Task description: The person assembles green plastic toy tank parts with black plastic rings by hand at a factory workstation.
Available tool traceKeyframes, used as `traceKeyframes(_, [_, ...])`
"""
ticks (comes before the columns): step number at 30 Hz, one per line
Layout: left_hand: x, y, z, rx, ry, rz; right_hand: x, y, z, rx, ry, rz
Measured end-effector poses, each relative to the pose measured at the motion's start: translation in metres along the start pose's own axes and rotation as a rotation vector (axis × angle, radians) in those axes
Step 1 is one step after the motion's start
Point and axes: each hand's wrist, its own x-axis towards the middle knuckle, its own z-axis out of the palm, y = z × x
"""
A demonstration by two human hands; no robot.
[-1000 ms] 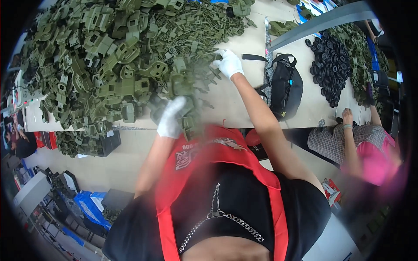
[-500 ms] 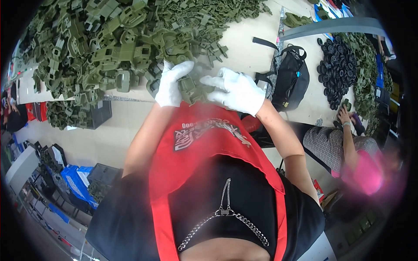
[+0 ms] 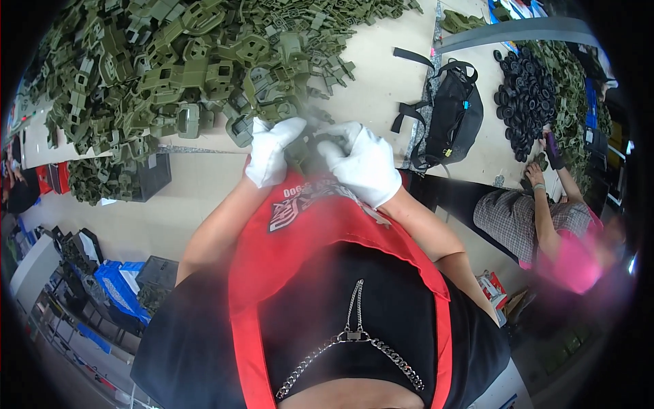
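Note:
My left hand (image 3: 271,151), in a white glove, is closed on the near edge of an olive-green plastic part (image 3: 298,153), which looks like a toy vehicle body. Across from it, my right hand (image 3: 364,165), also gloved in white, has its fingers curled inward. A greenish piece (image 3: 332,140) shows between its thumb and fingers; a hazy smear over this spot hides whether it joins the larger part. Both hands are above the table's near edge, in front of my red apron (image 3: 300,225). Just beyond them lies a large heap of similar olive-green parts (image 3: 184,75).
On the table to the right is a black backpack (image 3: 451,116) with loose straps. Farther right, a pile of small black wheels (image 3: 524,102) lies by a co-worker's hand (image 3: 535,176). A dark crate (image 3: 158,178) with green parts stands below the table's left edge.
My right hand has drawn in toward the left and its fingers have curled more. The left hand has shifted slightly nearer to me with the part. The co-worker's other hand has come into view.

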Motion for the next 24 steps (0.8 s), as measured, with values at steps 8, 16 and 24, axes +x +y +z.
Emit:
traceKeyframes(8, [0.001, 0.002, 0.0, 0.045, -0.08, 0.065, -0.004, -0.001, 0.0, 0.022, -0.015, -0.028])
traceKeyframes(16, [-0.003, 0.003, -0.001, 0.098, -0.062, 0.049, -0.003, -0.001, 0.001, -0.349, -0.181, -0.417])
traceKeyframes(24, [-0.003, 0.002, -0.004, 0.017, -0.084, 0.062, 0.005, -0.008, 0.009, -0.128, -0.045, -0.301])
